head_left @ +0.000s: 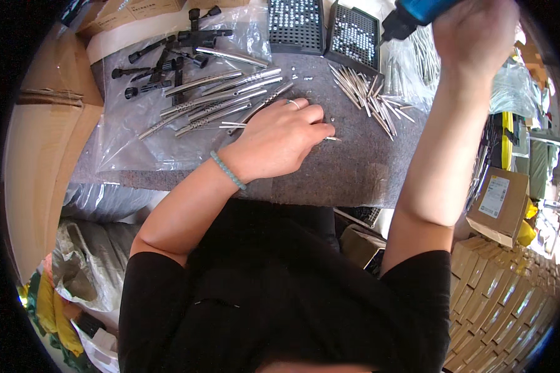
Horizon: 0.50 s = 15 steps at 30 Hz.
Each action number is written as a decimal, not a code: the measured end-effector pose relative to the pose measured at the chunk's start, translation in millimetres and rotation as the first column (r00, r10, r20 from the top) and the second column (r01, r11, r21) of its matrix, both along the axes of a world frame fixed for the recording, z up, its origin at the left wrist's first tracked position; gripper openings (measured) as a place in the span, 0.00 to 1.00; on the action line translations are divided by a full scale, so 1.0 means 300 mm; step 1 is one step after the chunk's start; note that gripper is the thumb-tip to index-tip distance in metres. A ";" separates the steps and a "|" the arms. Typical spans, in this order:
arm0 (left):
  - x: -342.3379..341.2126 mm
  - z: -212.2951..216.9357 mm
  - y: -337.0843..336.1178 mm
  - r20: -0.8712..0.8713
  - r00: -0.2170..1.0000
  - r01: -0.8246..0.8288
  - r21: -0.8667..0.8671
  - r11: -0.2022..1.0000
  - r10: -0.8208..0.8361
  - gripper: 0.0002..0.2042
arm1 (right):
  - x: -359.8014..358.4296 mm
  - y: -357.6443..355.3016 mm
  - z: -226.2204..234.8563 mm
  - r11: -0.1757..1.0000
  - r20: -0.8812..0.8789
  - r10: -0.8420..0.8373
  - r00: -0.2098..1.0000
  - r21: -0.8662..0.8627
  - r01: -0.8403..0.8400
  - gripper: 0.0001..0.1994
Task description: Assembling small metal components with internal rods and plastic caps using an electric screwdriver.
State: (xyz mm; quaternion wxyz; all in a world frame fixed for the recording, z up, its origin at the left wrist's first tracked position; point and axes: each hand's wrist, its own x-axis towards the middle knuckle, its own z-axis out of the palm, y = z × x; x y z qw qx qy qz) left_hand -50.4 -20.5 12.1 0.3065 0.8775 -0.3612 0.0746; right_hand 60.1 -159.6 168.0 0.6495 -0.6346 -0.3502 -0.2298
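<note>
My left hand point(280, 137) is closed over the grey work surface, its fingers pinched round thin metal rods point(231, 125). The rods' ends stick out by the wrist side, and one tip shows past the fingertips. At the upper right my right hand point(476, 37), somewhat blurred, grips a blue electric screwdriver point(424, 11). Its dark nose points down-left, with the bit at the edge of a black perforated tray point(374, 65) filled with small silver screws. A second such tray point(322, 31) stands to its left. Several short thin rods point(370, 96) lie loosely piled below the trays.
Shiny metal tubes point(230, 93) and black plastic fittings point(179, 46) rest on a clear plastic bag point(121, 137) at left. Bagged long rods point(420, 62) lie at upper right. Cardboard boxes point(50, 143) flank the table; a small carton point(498, 202) sits at right.
</note>
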 end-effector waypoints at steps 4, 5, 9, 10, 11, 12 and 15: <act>-0.013 -0.008 0.011 -0.005 1.000 -0.010 -0.025 1.000 0.010 0.09 | -0.096 0.001 -0.126 0.994 -0.243 -0.043 0.969 0.087 0.066 0.22; -0.012 -0.008 0.011 -0.002 1.000 -0.007 -0.023 1.000 0.007 0.09 | -0.111 -0.032 -0.156 0.999 -0.250 -0.028 0.968 0.014 0.033 0.23; -0.008 -0.001 0.000 -0.008 1.000 0.003 -0.011 1.000 -0.003 0.09 | -0.141 -0.080 -0.268 0.998 -0.301 0.041 0.953 0.048 -0.028 0.30; -0.008 0.001 0.000 -0.009 1.000 0.001 -0.010 1.000 -0.001 0.09 | -0.147 -0.079 -0.280 0.998 -0.301 0.043 0.953 0.049 -0.029 0.30; -0.009 0.002 -0.001 -0.015 1.000 0.003 0.001 1.000 -0.003 0.10 | -0.152 -0.081 -0.295 0.994 -0.310 0.068 0.948 0.101 -0.038 0.30; -0.009 0.003 -0.001 -0.022 1.000 0.005 0.013 1.000 -0.005 0.10 | -0.156 -0.079 -0.303 0.987 -0.318 0.093 0.943 0.152 -0.046 0.31; -0.007 0.002 0.001 -0.032 0.999 0.005 0.001 1.000 -0.005 0.10 | -0.179 -0.056 -0.302 0.999 -0.330 0.026 0.944 0.039 -0.014 0.31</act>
